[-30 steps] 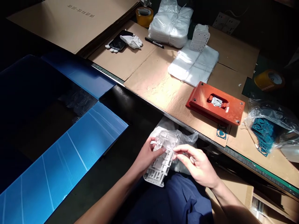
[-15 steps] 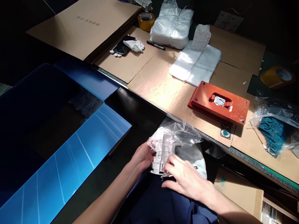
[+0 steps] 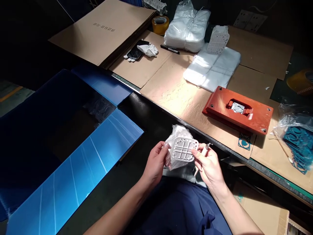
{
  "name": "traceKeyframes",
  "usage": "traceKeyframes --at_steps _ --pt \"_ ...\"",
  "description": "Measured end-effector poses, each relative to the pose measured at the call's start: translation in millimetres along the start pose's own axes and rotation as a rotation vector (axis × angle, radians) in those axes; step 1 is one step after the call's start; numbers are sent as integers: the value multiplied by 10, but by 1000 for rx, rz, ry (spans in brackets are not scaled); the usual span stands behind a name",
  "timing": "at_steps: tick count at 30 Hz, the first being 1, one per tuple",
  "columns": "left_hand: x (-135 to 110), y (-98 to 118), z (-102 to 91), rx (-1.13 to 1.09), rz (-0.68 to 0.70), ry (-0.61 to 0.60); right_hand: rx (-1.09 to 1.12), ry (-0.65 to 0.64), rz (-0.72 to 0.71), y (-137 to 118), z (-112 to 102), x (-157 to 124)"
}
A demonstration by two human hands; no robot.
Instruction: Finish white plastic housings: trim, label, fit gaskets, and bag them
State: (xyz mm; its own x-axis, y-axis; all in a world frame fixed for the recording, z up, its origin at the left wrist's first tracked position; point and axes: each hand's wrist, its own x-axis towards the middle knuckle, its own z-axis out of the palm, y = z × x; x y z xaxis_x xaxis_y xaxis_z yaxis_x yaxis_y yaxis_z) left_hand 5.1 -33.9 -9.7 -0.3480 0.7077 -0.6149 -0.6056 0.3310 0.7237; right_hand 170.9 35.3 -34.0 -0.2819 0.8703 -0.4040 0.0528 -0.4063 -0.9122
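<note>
- Evidently the fingers of the left hand [image 3: 155, 160] are closed on the bag [image 3: 175, 164] at the left side of the white part [image 3: 185, 149].
- The fingers of the right hand [image 3: 209, 163] are clamped on a slim tool [image 3: 204, 150], which slants through the grip, while the thumb rests on the part's right edge; whether the fingertips grip from behind is hidden.
- The part sits between the two hands above the lap, its end plate turned to the wearer; the long axis seems to run away from the body, toward the worktop [image 3: 269, 173]. The right hand is the nearer to the plate.
- The bag gathers round the part behind the plate; whether film covers the plate itself I cannot tell.
- Half a second ago the part lay with its ribbed length in view and the right hand at its near end; now the plate faces up the view, and the bag, spread out to the right then, is bunched close.
- Farther out, a red block [image 3: 259, 119] lies on the worktop, forward and right; a blue box [image 3: 80, 173] stands to the left.
</note>
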Motion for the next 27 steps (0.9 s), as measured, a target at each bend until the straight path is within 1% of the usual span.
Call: traceKeyframes --at_steps 2,4,7,9,12,14,16,18,19,21,22,24,25,26,27 --pt "-15 67 1 105 71 45 -59 1 17 34 54 -11" --pt "-15 138 -21 212 142 84 -127 -6 26 8 90 -46" --pt "-22 232 -34 341 204 83 -194 -11 22 -127 119 -101" --pt "-45 286 -10 383 233 75 -200 32 -35 -243 119 -119" --pt "-129 378 62 359 298 86 -141 104 -115 -373 82 -119" --pt "-233 449 105 323 354 109 -37 77 -78 -400 41 -121" --pt "-352 516 107 340 414 88 72 24 16 -377 -5 -138" --pt "-419 555 38 416 506 10 130 3 116 -315 -61 -164" --pt "-409 558 -26 475 568 -41 138 15 150 -272 -94 -175" --pt "-264 524 -203 615 690 -150 127 66 182 -172 -172 -183" --pt "-130 485 -301 738 721 -237 116 95 186 -118 -218 -178" --pt "228 368 -471 891 694 -439 93 140 188 -10 -328 -157" --pt "424 296 -526 1006 662 -580 82 156 190 41 -393 -148" --pt "611 222 -552 1318 644 -831 69 167 194 90 -463 -145" --pt "776 153 -548 1421 621 -933 49 177 197 135 -539 -150"
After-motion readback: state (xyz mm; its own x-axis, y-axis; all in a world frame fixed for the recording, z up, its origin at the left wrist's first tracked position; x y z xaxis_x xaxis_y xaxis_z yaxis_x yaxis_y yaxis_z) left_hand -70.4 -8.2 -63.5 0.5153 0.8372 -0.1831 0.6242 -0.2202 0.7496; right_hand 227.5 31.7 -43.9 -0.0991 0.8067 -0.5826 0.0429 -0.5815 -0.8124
